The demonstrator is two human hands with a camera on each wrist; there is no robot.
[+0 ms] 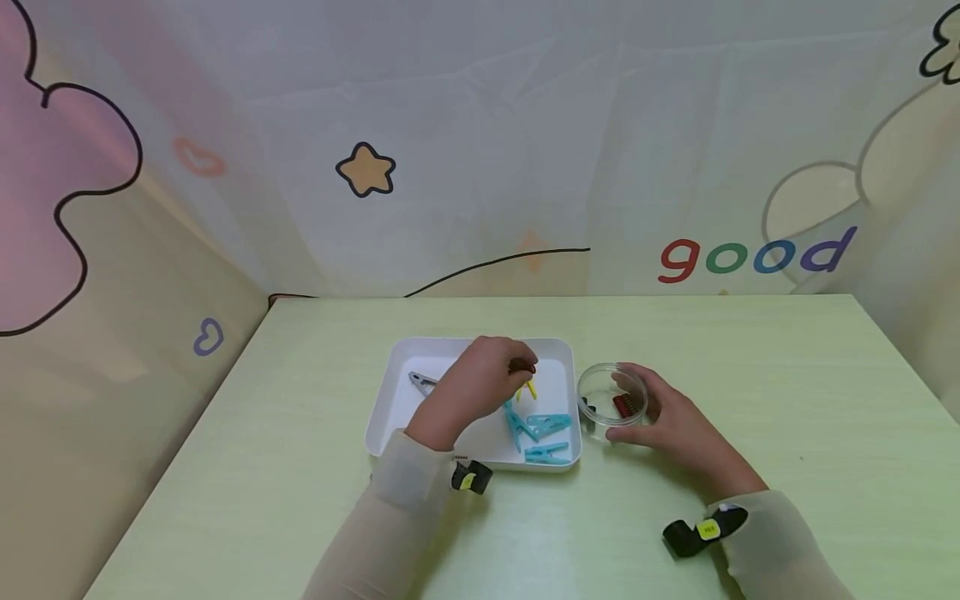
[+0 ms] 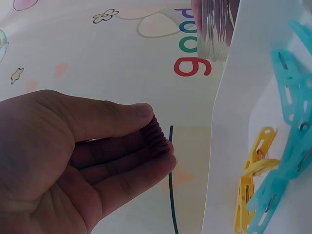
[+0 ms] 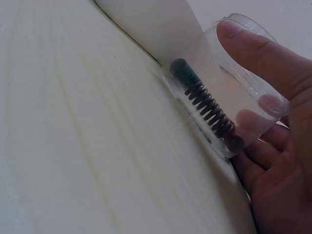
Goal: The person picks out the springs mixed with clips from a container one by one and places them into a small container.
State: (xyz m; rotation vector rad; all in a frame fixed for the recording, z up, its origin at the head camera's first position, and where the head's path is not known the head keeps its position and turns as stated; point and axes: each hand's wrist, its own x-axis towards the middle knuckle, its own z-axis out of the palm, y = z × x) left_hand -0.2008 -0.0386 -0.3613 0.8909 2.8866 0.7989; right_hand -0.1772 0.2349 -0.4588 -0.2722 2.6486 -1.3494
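My left hand (image 1: 480,379) is over the white tray (image 1: 377,404), pinching a small dark red coil spring (image 2: 155,139) between thumb and fingers. Beside the tray's right side, my right hand (image 1: 671,412) grips a clear round jar (image 3: 234,87), thumb on one side and fingers on the other. Several springs lie at the jar's bottom: a dark grey spring (image 3: 209,109), a green one (image 3: 184,72) and a red one (image 1: 625,406). Inside the tray are several teal clothespins (image 1: 550,423), yellow clothespins (image 2: 263,146) and a grey clothespin (image 1: 422,382), some partly hidden behind my left hand.
Tray and jar both stand on a pale green table (image 1: 255,467). A printed backdrop (image 1: 480,167) rises behind the table's far edge. Each wrist carries a small black camera, such as the right wrist camera (image 1: 701,533).
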